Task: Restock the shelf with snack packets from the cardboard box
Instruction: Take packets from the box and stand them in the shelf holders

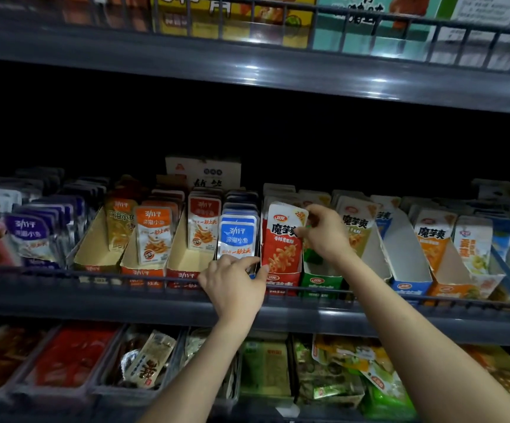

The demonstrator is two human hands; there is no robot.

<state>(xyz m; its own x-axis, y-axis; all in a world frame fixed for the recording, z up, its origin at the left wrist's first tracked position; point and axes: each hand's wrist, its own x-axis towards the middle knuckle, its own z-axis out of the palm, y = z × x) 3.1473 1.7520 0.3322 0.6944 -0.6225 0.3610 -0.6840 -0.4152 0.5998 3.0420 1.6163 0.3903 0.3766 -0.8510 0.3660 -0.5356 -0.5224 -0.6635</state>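
While right hand point(324, 236) pinches the top corner of the red-and-white foil snack packet point(281, 239) standing foremost in its red cardboard tray point(281, 283), left hand point(235, 285) curled at its foot, hold unclear: best seated upright, label forward, inside tray.

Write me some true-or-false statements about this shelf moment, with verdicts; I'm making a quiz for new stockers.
1. The blue packets stand just left of the red packet. True.
2. The right hand hangs open, away from the packets. False: its fingers pinch the red packet's top right corner.
3. The left hand is at the foot of the blue packets. True.
4. The tray left of the blue packets is full to its front. False: bare cardboard shows ahead of its packets.
5. Both hands work at the bottom shelf. False: both are at the middle shelf.
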